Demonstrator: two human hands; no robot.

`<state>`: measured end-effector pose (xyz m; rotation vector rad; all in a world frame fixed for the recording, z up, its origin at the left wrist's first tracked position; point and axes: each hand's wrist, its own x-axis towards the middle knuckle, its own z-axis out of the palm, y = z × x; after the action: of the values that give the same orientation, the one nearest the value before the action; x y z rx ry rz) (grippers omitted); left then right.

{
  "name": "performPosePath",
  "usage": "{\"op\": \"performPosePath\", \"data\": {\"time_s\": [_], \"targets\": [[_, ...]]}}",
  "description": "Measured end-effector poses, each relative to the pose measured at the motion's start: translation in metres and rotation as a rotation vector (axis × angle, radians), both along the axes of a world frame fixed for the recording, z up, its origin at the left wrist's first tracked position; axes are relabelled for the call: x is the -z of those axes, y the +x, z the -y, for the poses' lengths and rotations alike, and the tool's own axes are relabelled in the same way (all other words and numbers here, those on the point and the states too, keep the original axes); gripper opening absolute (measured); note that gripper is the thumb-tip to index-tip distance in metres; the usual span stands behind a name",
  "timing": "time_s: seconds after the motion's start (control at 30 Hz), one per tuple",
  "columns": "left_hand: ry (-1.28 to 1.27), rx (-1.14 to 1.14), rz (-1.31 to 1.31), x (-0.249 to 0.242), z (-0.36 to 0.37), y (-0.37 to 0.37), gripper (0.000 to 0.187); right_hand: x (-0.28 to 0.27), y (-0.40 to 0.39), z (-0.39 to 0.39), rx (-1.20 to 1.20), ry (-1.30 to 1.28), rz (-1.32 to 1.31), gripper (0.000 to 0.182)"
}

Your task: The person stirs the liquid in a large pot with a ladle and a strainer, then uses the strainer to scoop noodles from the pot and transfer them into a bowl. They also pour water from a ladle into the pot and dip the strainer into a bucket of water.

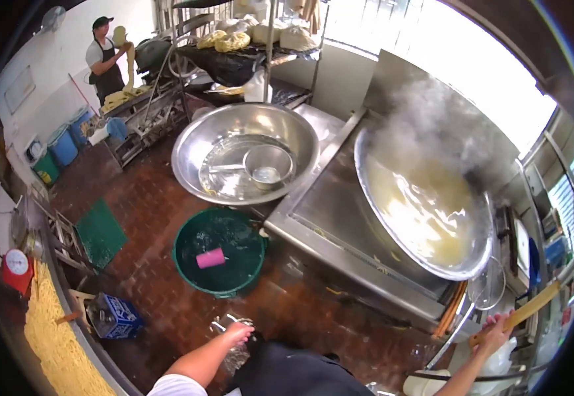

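The metal stove (326, 206) carries a wide pan (435, 267) of steaming liquid, while near the pan the right hand (491, 335) grips a long wooden handle (534, 305) and the left hand (237, 332) is closed on a smaller metal item (219, 325) of unclear form.

Our left arm (196, 362) comes up in a short white sleeve, its bare forearm slanting up and inward toward the green tub (224, 294). Our left hand (237, 332) is just below the tub in view, apart from it, its fingers curled in. Our right forearm (465, 377) is bare too and slants up and outward, well to the right of the tub and lower than it. Our right hand (493, 334) is closed, fingers wrapped round, at about the same height below the tub as the left. Our dark-clothed torso (293, 371) lies between both arms, below and right of the tub.
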<state>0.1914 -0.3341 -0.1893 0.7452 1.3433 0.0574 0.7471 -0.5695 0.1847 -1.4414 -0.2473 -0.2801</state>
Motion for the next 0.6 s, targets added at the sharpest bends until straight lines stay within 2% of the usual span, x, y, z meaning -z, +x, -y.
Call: {"op": "performPosePath", "data": {"time_s": [0.03,0.1,0.13,0.27,0.4,0.5,0.53,0.6], "targets": [[0.035,0.009,-0.105,-0.016,-0.009,-0.013,0.021,0.003,-0.009,-0.011,-0.04,0.01,0.043,0.035],[0.003,-0.048,-0.151,-0.038,-0.026,-0.036,0.024,0.011,-0.019,-0.026,-0.032,-0.002,0.021,0.034],[-0.013,-0.066,-0.176,-0.04,-0.032,-0.049,0.031,0.015,-0.023,-0.033,-0.018,-0.035,-0.003,0.033],[0.037,-0.169,-0.203,-0.029,-0.046,-0.079,0.031,0.033,-0.003,-0.051,-0.003,-0.068,-0.052,0.031],[0.04,-0.267,-0.209,-0.033,-0.045,-0.077,0.029,0.028,0.005,-0.089,-0.088,-0.111,-0.181,0.035],[-0.02,-0.12,-0.315,-0.041,-0.037,-0.059,0.03,0.051,0.054,-0.1,-0.204,-0.164,-0.231,0.023],[-0.052,0.023,-0.375,-0.037,-0.038,-0.055,0.031,0.058,0.074,-0.106,-0.262,-0.192,-0.289,0.018],[0.085,0.087,-0.425,-0.042,-0.034,-0.034,0.03,0.083,0.125,-0.114,-0.306,-0.143,-0.321,0.015]]}}
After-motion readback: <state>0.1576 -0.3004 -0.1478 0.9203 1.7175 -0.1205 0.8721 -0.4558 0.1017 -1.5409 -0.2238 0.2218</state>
